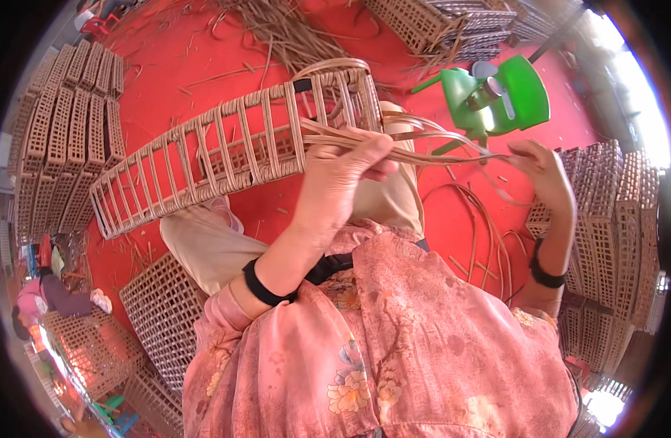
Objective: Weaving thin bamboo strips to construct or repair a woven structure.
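Observation:
A long rattan basket frame with upright slats lies slantwise across my knees, its near right end by my left hand. My left hand is closed round a bundle of flat rattan strips, with the thumb pressed on top. The strips run from the frame's slats through this hand and out to the right. There my right hand has its fingers bent together on the strips' far part, raised apart from the frame. One loose strip hangs in a curve below, slightly blurred.
Stacked woven panels stand at the left and right. A green plastic chair holds a jar. Loose rattan heaps on the red floor. A latticed panel leans by my left leg. Another person is at the far left.

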`<state>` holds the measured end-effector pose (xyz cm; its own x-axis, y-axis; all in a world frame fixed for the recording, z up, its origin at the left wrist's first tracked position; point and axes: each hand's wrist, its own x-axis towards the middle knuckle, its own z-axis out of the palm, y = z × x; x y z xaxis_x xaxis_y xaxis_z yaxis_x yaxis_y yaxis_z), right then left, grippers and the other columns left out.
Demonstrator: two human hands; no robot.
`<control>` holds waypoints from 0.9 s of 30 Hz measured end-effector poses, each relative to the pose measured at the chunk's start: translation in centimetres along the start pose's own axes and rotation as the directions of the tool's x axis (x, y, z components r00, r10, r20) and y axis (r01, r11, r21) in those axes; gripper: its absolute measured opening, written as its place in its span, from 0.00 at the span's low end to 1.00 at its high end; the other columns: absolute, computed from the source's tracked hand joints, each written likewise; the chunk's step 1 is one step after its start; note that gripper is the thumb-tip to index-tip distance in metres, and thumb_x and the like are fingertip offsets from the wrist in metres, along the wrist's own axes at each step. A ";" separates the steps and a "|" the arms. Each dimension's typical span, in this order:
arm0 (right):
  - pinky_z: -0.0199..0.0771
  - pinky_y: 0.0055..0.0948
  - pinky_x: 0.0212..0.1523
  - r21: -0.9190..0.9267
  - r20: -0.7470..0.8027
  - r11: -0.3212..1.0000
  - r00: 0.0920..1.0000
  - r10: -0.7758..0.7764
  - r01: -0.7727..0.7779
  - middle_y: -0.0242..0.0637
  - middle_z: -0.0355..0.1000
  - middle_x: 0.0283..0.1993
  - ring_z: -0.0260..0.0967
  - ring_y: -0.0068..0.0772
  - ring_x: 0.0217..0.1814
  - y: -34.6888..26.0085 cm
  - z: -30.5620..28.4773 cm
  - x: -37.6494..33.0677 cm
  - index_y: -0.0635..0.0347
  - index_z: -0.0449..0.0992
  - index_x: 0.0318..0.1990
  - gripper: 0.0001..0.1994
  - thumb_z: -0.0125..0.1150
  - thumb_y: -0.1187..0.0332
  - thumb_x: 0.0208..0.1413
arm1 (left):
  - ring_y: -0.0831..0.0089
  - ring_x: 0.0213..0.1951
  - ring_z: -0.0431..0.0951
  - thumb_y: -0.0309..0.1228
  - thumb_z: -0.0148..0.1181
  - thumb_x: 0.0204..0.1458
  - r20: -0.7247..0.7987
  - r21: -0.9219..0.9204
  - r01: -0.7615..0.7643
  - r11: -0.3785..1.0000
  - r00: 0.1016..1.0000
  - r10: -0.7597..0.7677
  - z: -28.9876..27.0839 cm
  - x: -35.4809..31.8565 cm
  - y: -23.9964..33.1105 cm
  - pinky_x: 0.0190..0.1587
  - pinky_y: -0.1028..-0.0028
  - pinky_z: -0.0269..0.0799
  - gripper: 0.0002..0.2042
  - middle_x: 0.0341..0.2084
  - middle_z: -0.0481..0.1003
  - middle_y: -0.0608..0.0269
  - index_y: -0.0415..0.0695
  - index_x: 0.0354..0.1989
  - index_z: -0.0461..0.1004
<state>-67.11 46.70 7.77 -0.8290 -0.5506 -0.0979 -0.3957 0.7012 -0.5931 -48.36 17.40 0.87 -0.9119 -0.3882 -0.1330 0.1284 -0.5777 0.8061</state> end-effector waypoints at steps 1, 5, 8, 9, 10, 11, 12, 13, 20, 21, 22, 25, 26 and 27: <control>0.73 0.31 0.55 0.224 0.007 0.966 0.991 -0.136 0.131 0.41 0.78 0.52 0.75 0.32 0.53 -1.0 2.4 0.1 0.68 0.75 0.57 0.20 0.62 0.72 0.57 | 0.73 0.29 0.83 0.29 0.68 0.57 0.011 -0.001 0.034 0.999 0.999 -0.034 0.4 0.1 -0.7 0.33 0.75 0.79 0.06 0.30 0.82 0.62 0.40 0.39 0.80; 0.73 0.32 0.57 0.442 -0.011 0.816 0.912 -0.410 0.372 0.45 0.76 0.56 0.75 0.35 0.58 -6.8 11.3 -0.8 0.63 0.70 0.63 0.25 0.62 0.77 0.55 | 0.71 0.30 0.84 0.30 0.69 0.56 0.033 0.025 0.087 0.996 0.996 -0.088 0.8 0.5 -1.4 0.34 0.74 0.79 0.07 0.30 0.82 0.62 0.40 0.39 0.80; 0.77 0.35 0.48 0.558 -0.022 0.767 0.930 -0.368 0.317 0.51 0.77 0.48 0.79 0.44 0.50 -9.1 14.6 -0.4 0.64 0.70 0.60 0.21 0.63 0.75 0.58 | 0.73 0.33 0.83 0.31 0.69 0.56 -0.009 0.090 0.111 0.990 0.994 -0.111 0.2 0.5 -0.9 0.37 0.74 0.79 0.09 0.32 0.82 0.61 0.38 0.39 0.81; 0.77 0.35 0.45 0.561 -0.040 0.764 0.932 -0.360 0.319 0.52 0.77 0.44 0.80 0.46 0.46 -9.3 15.2 -0.1 0.64 0.71 0.58 0.20 0.64 0.74 0.59 | 0.74 0.34 0.83 0.31 0.69 0.56 0.008 0.125 0.093 0.988 0.995 -0.095 -0.1 0.7 -0.5 0.37 0.75 0.79 0.09 0.33 0.82 0.61 0.38 0.39 0.81; 0.77 0.35 0.45 0.568 -0.038 0.761 0.934 -0.355 0.312 0.52 0.77 0.44 0.80 0.46 0.46 -9.0 15.2 0.0 0.64 0.71 0.58 0.20 0.64 0.74 0.59 | 0.75 0.33 0.82 0.31 0.69 0.56 -0.004 0.181 0.089 0.980 0.996 -0.089 -0.5 0.9 -0.2 0.38 0.76 0.78 0.10 0.34 0.83 0.61 0.38 0.39 0.81; 0.77 0.35 0.43 0.526 -0.038 0.769 0.913 -0.407 0.364 0.51 0.77 0.41 0.80 0.46 0.42 -8.7 15.0 0.1 0.64 0.73 0.56 0.18 0.64 0.74 0.58 | 0.79 0.27 0.79 0.33 0.70 0.55 -0.098 0.212 0.164 0.963 0.984 -0.146 -1.0 0.6 0.3 0.32 0.80 0.73 0.10 0.27 0.80 0.64 0.39 0.37 0.82; 0.78 0.35 0.40 0.486 -0.032 0.775 0.894 -0.447 0.405 0.51 0.77 0.37 0.81 0.46 0.39 -8.2 14.9 0.1 0.63 0.75 0.54 0.16 0.64 0.74 0.58 | 0.81 0.27 0.78 0.32 0.70 0.55 -0.088 0.215 0.128 0.968 0.990 -0.111 -1.5 0.5 0.8 0.32 0.81 0.73 0.09 0.27 0.79 0.64 0.39 0.37 0.81; 0.78 0.35 0.40 0.486 -0.032 0.777 0.897 -0.441 0.400 0.51 0.77 0.37 0.81 0.46 0.39 -7.7 14.9 0.1 0.63 0.75 0.54 0.16 0.64 0.74 0.58 | 0.82 0.26 0.77 0.30 0.70 0.55 -0.080 0.214 0.111 0.971 0.992 -0.096 -2.0 0.3 1.3 0.33 0.82 0.72 0.07 0.28 0.79 0.64 0.40 0.37 0.81; 0.73 0.25 0.30 0.555 0.244 0.800 0.874 -0.419 0.229 0.37 0.75 0.28 0.73 0.24 0.27 -5.6 14.4 0.3 0.66 0.78 0.46 0.08 0.62 0.75 0.60 | 0.75 0.37 0.75 0.36 0.65 0.59 0.321 0.851 -0.390 0.353 0.917 0.238 -2.6 -1.8 2.3 0.38 0.73 0.73 0.12 0.39 0.74 0.62 0.42 0.46 0.80; 0.73 0.25 0.30 0.633 0.275 0.748 0.844 -0.459 0.200 0.36 0.75 0.28 0.73 0.23 0.27 -5.5 14.3 0.5 0.65 0.78 0.45 0.07 0.62 0.75 0.60 | 0.75 0.37 0.75 0.36 0.65 0.59 0.299 0.867 -0.358 0.346 0.930 0.213 -2.5 -1.7 2.1 0.38 0.73 0.73 0.12 0.39 0.74 0.62 0.42 0.46 0.80; 0.73 0.25 0.30 0.614 0.291 0.765 0.845 -0.449 0.195 0.36 0.75 0.28 0.73 0.23 0.27 -5.4 14.2 0.6 0.65 0.78 0.45 0.07 0.62 0.75 0.60 | 0.71 0.34 0.77 0.35 0.67 0.57 0.386 0.881 -0.433 0.192 0.891 0.238 -2.5 -1.7 2.2 0.35 0.71 0.74 0.11 0.37 0.74 0.62 0.43 0.44 0.80; 0.73 0.29 0.29 0.643 0.368 0.757 0.818 -0.442 0.120 0.38 0.76 0.26 0.74 0.28 0.25 -5.1 14.1 0.9 0.62 0.79 0.44 0.06 0.62 0.73 0.62 | 0.63 0.30 0.77 0.35 0.68 0.53 0.497 0.857 -0.515 0.017 0.834 0.238 -2.7 -1.5 2.3 0.32 0.68 0.74 0.11 0.33 0.74 0.61 0.44 0.41 0.79; 0.73 0.28 0.29 0.637 0.335 0.755 0.826 -0.453 0.155 0.39 0.76 0.26 0.74 0.27 0.26 -5.0 14.1 0.9 0.62 0.79 0.43 0.06 0.61 0.72 0.62 | 0.63 0.29 0.76 0.35 0.68 0.53 0.523 0.845 -0.535 0.008 0.829 0.196 -2.7 -1.4 2.4 0.31 0.67 0.73 0.11 0.30 0.73 0.61 0.44 0.41 0.78; 0.73 0.28 0.29 0.641 0.301 0.744 0.830 -0.469 0.188 0.39 0.76 0.26 0.74 0.27 0.26 -4.9 14.1 1.0 0.63 0.79 0.43 0.06 0.61 0.72 0.63 | 0.63 0.28 0.76 0.35 0.68 0.53 0.538 0.839 -0.544 0.000 0.830 0.146 -2.8 -1.5 2.5 0.30 0.66 0.73 0.11 0.28 0.72 0.60 0.44 0.41 0.78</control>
<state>-60.39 36.35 -0.74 -0.3837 -0.9224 -0.0440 -0.1970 0.1283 -0.9720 -45.64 14.55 1.45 -0.9481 -0.0203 0.3174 0.1687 0.8137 0.5563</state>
